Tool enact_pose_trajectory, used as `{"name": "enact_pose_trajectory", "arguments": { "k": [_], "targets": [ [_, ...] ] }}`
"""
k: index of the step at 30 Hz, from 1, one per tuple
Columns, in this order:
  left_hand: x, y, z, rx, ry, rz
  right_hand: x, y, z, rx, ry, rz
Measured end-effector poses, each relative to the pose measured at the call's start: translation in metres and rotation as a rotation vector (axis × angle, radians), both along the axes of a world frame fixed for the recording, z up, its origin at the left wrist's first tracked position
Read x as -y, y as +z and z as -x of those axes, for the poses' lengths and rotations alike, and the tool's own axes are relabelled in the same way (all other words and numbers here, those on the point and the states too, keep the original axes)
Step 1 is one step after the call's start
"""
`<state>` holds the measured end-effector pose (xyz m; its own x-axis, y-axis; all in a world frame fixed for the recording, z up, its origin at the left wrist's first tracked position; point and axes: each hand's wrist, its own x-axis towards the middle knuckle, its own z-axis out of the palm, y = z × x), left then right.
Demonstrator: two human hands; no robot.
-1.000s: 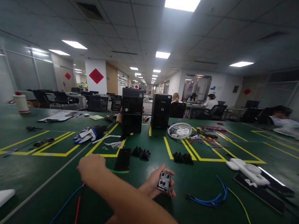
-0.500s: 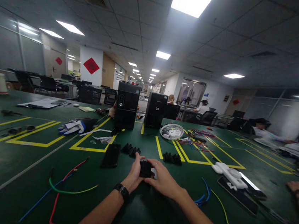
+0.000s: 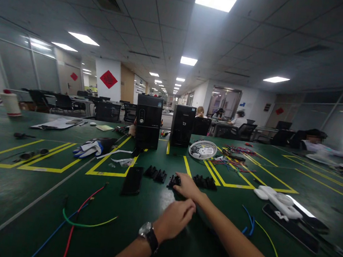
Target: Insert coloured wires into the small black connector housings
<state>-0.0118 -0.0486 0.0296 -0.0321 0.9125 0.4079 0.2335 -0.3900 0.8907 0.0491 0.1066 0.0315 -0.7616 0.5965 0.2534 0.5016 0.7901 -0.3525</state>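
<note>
- While the right hand (image 3: 187, 186) reaches over the central black part (image 3: 172, 181), its thumb and forefinger stand parted, with the right end of that part between them. Contact appears present; firmness of the hold cannot be told, as the hand covers that end.
- Left hand (image 3: 174, 218), wearing a wristwatch (image 3: 146, 229), is nearer, its fingers bent inward and partly closed. The palm is hidden; whether it holds anything cannot be told. Its fingertips are just beside the right wrist; contact there cannot be confirmed.
- Central black part rests on the green table (image 3: 135, 239), between the left black block (image 3: 155, 174) and the right black block (image 3: 205, 182), the three forming a rough row.
- Black phone-like slab (image 3: 132, 181) lies flat, just left of and slightly nearer than the left black block.
- Near left: green wire (image 3: 87, 225), red wire (image 3: 69, 238) and blue wire (image 3: 53, 232), crossing one another.
- Near right: blue wires (image 3: 251, 227) and, just beside them, a yellow-green wire (image 3: 270, 241).
- Beyond the row: two upright black cases, left case (image 3: 148, 122) and right case (image 3: 183, 125), with a white basket (image 3: 208, 156) right of the latter.
</note>
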Motion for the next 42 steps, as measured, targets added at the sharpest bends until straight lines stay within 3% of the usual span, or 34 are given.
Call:
{"name": "enact_pose_trajectory", "arguments": {
  "k": [2, 10, 15, 18, 23, 26, 29, 32, 35, 38, 42],
  "targets": [
    [0.003, -0.001, -0.005, -0.125, -0.103, 0.012, -0.003, -0.002, 0.007, -0.001, -0.001, -0.008],
    [0.000, 0.005, 0.000, -0.305, -0.063, -0.055, -0.007, -0.001, 0.014, 0.034, 0.057, -0.028],
    [0.001, 0.008, -0.001, -0.215, -0.065, 0.017, -0.023, 0.013, -0.018, 0.095, -0.099, -0.151],
    [0.000, 0.007, -0.002, -0.159, -0.073, 0.046, -0.036, 0.016, -0.047, 0.156, -0.206, -0.137],
    [-0.008, 0.001, 0.000, -0.083, -0.017, 0.030, -0.040, 0.016, -0.071, 0.239, -0.191, -0.119],
    [-0.016, -0.003, 0.004, 0.154, 0.129, 0.048, -0.027, 0.025, -0.071, 0.221, -0.155, -0.134],
    [-0.024, -0.004, 0.006, 0.567, 0.237, 0.187, 0.003, 0.040, -0.071, 0.115, -0.005, -0.104],
    [-0.026, -0.003, 0.002, 0.956, 0.124, 0.398, 0.047, 0.051, -0.071, -0.009, 0.265, -0.049],
    [-0.022, -0.002, -0.004, 1.086, 0.057, 0.467, 0.085, 0.058, -0.076, -0.008, 0.372, -0.053],
    [-0.017, -0.001, -0.004, 1.052, 0.036, 0.449, 0.099, 0.062, -0.100, -0.046, 0.265, -0.078],
    [-0.015, -0.001, 0.004, 0.969, 0.052, 0.439, 0.094, 0.059, -0.157, -0.099, 0.016, -0.052]
  ]
}}
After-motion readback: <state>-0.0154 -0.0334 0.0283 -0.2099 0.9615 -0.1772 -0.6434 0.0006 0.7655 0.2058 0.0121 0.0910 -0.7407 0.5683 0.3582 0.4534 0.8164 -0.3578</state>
